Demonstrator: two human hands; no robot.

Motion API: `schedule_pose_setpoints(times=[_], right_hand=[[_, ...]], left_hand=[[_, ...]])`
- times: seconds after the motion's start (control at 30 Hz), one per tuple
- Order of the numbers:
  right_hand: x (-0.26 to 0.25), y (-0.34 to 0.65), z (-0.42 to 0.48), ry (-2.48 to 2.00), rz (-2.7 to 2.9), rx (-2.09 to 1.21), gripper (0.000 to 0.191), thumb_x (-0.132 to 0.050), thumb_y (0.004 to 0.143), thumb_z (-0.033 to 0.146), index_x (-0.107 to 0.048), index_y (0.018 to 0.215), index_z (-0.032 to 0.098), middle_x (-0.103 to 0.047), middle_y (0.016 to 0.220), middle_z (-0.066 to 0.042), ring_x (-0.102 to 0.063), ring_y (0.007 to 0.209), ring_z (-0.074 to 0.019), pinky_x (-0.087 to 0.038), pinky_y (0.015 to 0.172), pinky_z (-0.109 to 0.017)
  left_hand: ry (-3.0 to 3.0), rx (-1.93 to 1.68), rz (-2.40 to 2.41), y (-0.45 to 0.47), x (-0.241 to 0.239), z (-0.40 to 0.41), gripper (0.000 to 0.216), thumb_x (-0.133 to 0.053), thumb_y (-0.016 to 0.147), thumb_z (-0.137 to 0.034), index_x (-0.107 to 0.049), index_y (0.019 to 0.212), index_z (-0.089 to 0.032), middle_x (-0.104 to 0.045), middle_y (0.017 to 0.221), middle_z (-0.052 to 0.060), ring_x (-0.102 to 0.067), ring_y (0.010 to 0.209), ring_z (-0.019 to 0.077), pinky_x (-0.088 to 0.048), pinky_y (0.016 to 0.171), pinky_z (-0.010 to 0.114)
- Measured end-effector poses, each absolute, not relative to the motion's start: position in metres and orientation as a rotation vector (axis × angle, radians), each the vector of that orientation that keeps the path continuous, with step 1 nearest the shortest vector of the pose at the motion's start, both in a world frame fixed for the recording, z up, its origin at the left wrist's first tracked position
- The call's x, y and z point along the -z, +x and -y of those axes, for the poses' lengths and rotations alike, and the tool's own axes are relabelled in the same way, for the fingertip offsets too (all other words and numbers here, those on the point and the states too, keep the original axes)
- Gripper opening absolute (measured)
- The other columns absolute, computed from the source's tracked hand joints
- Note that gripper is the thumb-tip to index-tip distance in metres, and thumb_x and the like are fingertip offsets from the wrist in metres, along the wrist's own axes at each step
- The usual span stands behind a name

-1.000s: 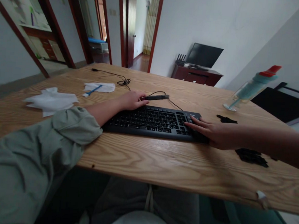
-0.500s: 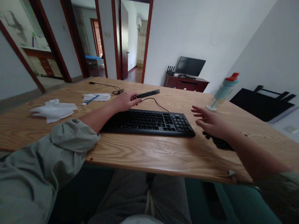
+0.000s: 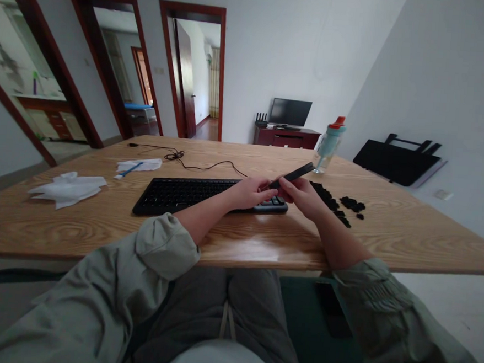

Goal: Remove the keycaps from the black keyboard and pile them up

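Observation:
A slim, flat black object (image 3: 299, 173) is held above the right end of the keyboard; its exact kind cannot be made out. My left hand (image 3: 252, 194) is closed at its lower end, with the fingertips partly hidden. My right hand (image 3: 304, 198) pinches the same object from the right, thumb against its side. Below them the black keyboard (image 3: 183, 195) lies flat on the wooden table (image 3: 238, 239), its right part covered by my hands and left forearm. Several small black pieces, which look like loose keycaps (image 3: 352, 204), lie to the right of my right hand.
A coiled black cable (image 3: 175, 154) runs behind the keyboard. At the left are crumpled white tissue (image 3: 70, 186) and a blue-and-white brush-like stick (image 3: 129, 170) on another tissue. A clear bottle with a red lid (image 3: 327, 146) stands at the back right.
My left hand has carried the slim black object to the right. My right hand has come in from above the loose pieces and taken hold of it. The camera view has shifted right.

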State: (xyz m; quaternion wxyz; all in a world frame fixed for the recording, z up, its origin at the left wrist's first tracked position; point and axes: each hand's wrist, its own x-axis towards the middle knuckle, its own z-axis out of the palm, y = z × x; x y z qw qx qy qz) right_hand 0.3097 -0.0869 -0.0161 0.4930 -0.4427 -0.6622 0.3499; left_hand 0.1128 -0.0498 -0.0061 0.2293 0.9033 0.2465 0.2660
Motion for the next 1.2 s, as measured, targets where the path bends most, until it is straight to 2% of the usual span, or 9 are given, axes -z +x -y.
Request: schedule_pose_setpoints(times=[0.1,0.2,0.3,0.4,0.63,0.77,0.87,1.03,1.2], right_hand=[[0.014,0.321,0.085,-1.178,1.683,-0.71,0.036,-0.055,0.084,0.054,-0.059,0.081,0.018,-0.056,0.065,-0.001,-0.045,0.055,-0.0118,-0.035,0.05,-0.026],[0.013,0.334,0.086,-1.452,1.887,-0.442,0.028,-0.063,0.079,0.04,-0.065,0.093,0.015,-0.064,0.078,-0.005,-0.055,0.068,-0.0153,-0.044,0.061,-0.027],[0.015,0.342,0.088,-1.699,2.064,-0.461,0.036,-0.07,0.077,0.031,-0.068,0.109,0.015,-0.068,0.085,-0.006,-0.062,0.072,-0.016,-0.048,0.067,-0.027],[0.017,0.344,0.089,-1.726,2.091,-0.532,0.04,-0.068,0.083,0.034,-0.069,0.118,0.016,-0.072,0.09,-0.007,-0.065,0.072,-0.0165,-0.05,0.066,-0.027],[0.017,0.341,0.091,-1.695,2.345,-0.134,0.032,-0.058,0.091,0.035,-0.077,0.113,0.02,-0.078,0.094,-0.008,-0.069,0.076,-0.0206,-0.052,0.075,-0.032],[0.026,0.339,0.097,-1.606,2.501,0.255,0.038,-0.046,0.098,0.029,-0.073,0.121,0.016,-0.074,0.111,-0.013,-0.069,0.094,-0.0233,-0.051,0.086,-0.033],[0.035,0.337,0.101,-1.58,2.572,0.435,0.04,-0.038,0.101,0.023,-0.068,0.124,0.01,-0.072,0.11,-0.018,-0.069,0.093,-0.0234,-0.051,0.087,-0.033],[0.042,0.332,0.103,-1.633,2.585,0.539,0.036,-0.037,0.097,0.012,-0.066,0.117,0.005,-0.072,0.104,-0.02,-0.07,0.091,-0.0255,-0.051,0.081,-0.033],[0.042,0.33,0.104,-1.721,2.469,0.535,0.038,-0.035,0.1,0.02,-0.067,0.117,0.008,-0.074,0.105,-0.018,-0.072,0.091,-0.027,-0.052,0.08,-0.035]], left_hand=[[2.664,-0.719,-0.873,0.099,0.002,0.046,0.037,-0.044,0.098,-0.046,-0.064,0.103,-0.016,-0.071,0.089,0.008,-0.064,0.082,0.0209,-0.048,0.075,0.032],[2.807,-0.635,-1.102,0.078,-0.002,0.039,0.041,-0.041,0.099,-0.049,-0.065,0.107,-0.016,-0.072,0.097,0.012,-0.066,0.089,0.0245,-0.048,0.079,0.035],[2.818,-0.566,-1.231,0.061,-0.002,0.026,0.041,-0.041,0.099,-0.048,-0.065,0.108,-0.016,-0.072,0.104,0.013,-0.066,0.095,0.0253,-0.049,0.083,0.036],[2.838,-0.608,-1.222,0.053,0.004,0.015,0.036,-0.045,0.098,-0.043,-0.066,0.111,-0.016,-0.071,0.11,0.013,-0.064,0.102,0.0241,-0.049,0.091,0.036],[2.915,-0.582,-1.199,0.06,0.023,0.005,0.036,-0.047,0.096,-0.04,-0.069,0.11,-0.015,-0.07,0.115,0.014,-0.062,0.11,0.0269,-0.047,0.099,0.039],[2.876,-0.501,-1.204,0.061,0.027,0.004,0.038,-0.045,0.097,-0.043,-0.068,0.112,-0.017,-0.071,0.115,0.012,-0.063,0.109,0.0266,-0.049,0.096,0.038],[2.869,-0.495,-1.212,0.062,0.028,0.003,0.04,-0.043,0.097,-0.043,-0.068,0.113,-0.016,-0.07,0.118,0.014,-0.063,0.11,0.0277,-0.049,0.096,0.039],[2.874,-0.465,-1.234,0.063,0.028,0.004,0.042,-0.043,0.098,-0.043,-0.067,0.117,-0.015,-0.068,0.124,0.014,-0.061,0.115,0.0275,-0.047,0.099,0.038],[2.859,-0.474,-1.215,0.062,0.027,0.005,0.041,-0.043,0.098,-0.043,-0.066,0.116,-0.015,-0.069,0.122,0.014,-0.061,0.113,0.0274,-0.047,0.098,0.038]])
